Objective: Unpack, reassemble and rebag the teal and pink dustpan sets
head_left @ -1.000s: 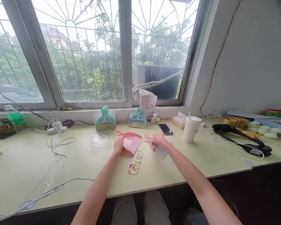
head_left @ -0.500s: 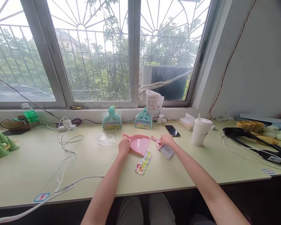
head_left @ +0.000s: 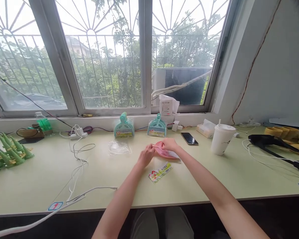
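Note:
Just beyond the printed card (head_left: 160, 172), a pink dustpan (head_left: 161, 153) lies on the table with a small pink hand brush (head_left: 165, 152) over it. My left hand (head_left: 147, 155) is closed around the handle end of the dustpan. My right hand (head_left: 169, 144) grips the brush from above, its fingers covering part of it. Pale bristles (head_left: 173, 154) stick out at the right, over the pan's edge. Both hands are close together, and the two handles overlap between them. A crumpled clear plastic wrapper (head_left: 119, 148) rests to the left of my left hand.
Two stacks of green dustpan sets, left (head_left: 124, 127) and right (head_left: 156, 127), stand by the windowsill. A phone (head_left: 189, 138), a white cup (head_left: 222, 139) and a tissue pack (head_left: 206, 128) are at right. White cables (head_left: 76, 159) run across the left side.
The brush and dustpan, apart before, are now together, with the brush over the pan. My hands have come closer to each other. The view has shifted slightly left.

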### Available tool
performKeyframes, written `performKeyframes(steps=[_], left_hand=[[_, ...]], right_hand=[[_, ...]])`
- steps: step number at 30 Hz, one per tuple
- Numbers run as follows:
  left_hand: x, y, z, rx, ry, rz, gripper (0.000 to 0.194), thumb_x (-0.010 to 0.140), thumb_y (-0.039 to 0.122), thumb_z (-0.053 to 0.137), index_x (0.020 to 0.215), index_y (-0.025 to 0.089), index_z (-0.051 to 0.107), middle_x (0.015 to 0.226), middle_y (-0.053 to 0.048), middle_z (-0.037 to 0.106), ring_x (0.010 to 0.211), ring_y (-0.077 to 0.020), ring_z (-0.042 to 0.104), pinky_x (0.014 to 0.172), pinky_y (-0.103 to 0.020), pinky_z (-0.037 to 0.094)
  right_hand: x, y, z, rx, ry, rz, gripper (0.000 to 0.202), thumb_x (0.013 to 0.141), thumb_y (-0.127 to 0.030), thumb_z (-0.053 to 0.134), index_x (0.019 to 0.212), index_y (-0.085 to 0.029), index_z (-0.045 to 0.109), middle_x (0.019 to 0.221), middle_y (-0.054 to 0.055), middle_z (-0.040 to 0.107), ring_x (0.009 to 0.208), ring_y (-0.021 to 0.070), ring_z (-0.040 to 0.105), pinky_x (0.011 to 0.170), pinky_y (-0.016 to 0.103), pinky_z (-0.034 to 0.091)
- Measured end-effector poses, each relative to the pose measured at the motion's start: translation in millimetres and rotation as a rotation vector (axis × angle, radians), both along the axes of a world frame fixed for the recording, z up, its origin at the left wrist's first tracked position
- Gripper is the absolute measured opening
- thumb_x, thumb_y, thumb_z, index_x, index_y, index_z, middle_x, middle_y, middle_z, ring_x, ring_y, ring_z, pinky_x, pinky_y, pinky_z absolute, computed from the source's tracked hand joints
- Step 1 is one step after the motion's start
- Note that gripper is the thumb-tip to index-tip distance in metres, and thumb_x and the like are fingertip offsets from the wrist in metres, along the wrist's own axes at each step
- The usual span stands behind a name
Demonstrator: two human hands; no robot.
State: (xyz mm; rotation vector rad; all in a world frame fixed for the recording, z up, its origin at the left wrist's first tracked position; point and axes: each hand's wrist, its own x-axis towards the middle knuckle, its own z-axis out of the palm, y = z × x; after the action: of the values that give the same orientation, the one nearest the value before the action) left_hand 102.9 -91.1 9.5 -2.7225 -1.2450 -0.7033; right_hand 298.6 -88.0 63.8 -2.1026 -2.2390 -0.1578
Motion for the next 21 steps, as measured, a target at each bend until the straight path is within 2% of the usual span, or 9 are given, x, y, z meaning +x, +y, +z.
performKeyframes(steps=[2,4,5,8,13,21], left_hand=[[-8.4,6.0,-2.9,0.053,-0.037,0.016,0.035,0.089,0.017,0.055,0.123,0.026,0.055,0.133,-0.009,0.049,0.122,-0.0214,0.051,0.086,-0.03,0.051],[-18.3,15.0,-7.7,0.008,-0.07,0.026,0.049,0.085,0.009,0.058,0.129,0.028,0.05,0.136,-0.008,0.046,0.12,-0.0202,0.053,0.087,-0.029,0.052],[-22.4,19.6,-10.2,-0.032,-0.076,0.023,0.049,0.084,0.006,0.056,0.128,0.028,0.051,0.134,-0.007,0.048,0.114,-0.0182,0.057,0.085,-0.028,0.052],[-27.6,28.5,-15.1,-0.083,-0.059,0.02,0.044,0.086,0.002,0.05,0.122,0.026,0.055,0.123,-0.006,0.055,0.097,-0.0131,0.064,0.077,-0.022,0.052],[-23.1,27.9,-14.0,0.006,0.05,0.027,0.03,0.092,0.013,0.051,0.117,0.026,0.06,0.114,-0.006,0.06,0.092,-0.0163,0.067,0.07,-0.025,0.052],[-22.2,34.2,-18.3,0.008,0.011,-0.008,0.03,0.09,0.015,0.057,0.119,0.023,0.06,0.12,-0.006,0.061,0.094,-0.015,0.067,0.077,-0.024,0.053]], right_hand=[[-11.4,-0.5,-7.9,0.008,0.003,0.045,0.018,0.083,-0.024,0.058,0.085,-0.02,0.075,0.096,0.009,0.073,0.082,0.0191,0.068,0.064,0.024,0.04],[-15.8,-1.6,-15.3,0.036,0.057,0.072,0.02,0.085,-0.023,0.056,0.089,-0.022,0.075,0.104,0.007,0.071,0.081,0.0164,0.067,0.063,0.024,0.039],[-15.9,-1.9,-18.3,0.045,0.097,0.079,0.02,0.086,-0.023,0.056,0.091,-0.023,0.075,0.106,0.006,0.07,0.081,0.0155,0.066,0.062,0.023,0.038],[-12.5,-1.4,-23.5,0.054,0.219,0.097,0.018,0.084,-0.023,0.059,0.091,-0.024,0.075,0.107,0.003,0.069,0.081,0.0141,0.065,0.062,0.023,0.037],[-7.3,3.4,-26.1,0.059,0.293,0.151,0.015,0.082,-0.022,0.063,0.091,-0.025,0.076,0.111,0.001,0.068,0.088,0.0143,0.064,0.068,0.022,0.041],[4.0,12.5,-33.7,0.081,0.299,0.212,0.017,0.082,-0.018,0.064,0.091,-0.026,0.076,0.11,0.0,0.069,0.09,0.014,0.063,0.07,0.021,0.042]])
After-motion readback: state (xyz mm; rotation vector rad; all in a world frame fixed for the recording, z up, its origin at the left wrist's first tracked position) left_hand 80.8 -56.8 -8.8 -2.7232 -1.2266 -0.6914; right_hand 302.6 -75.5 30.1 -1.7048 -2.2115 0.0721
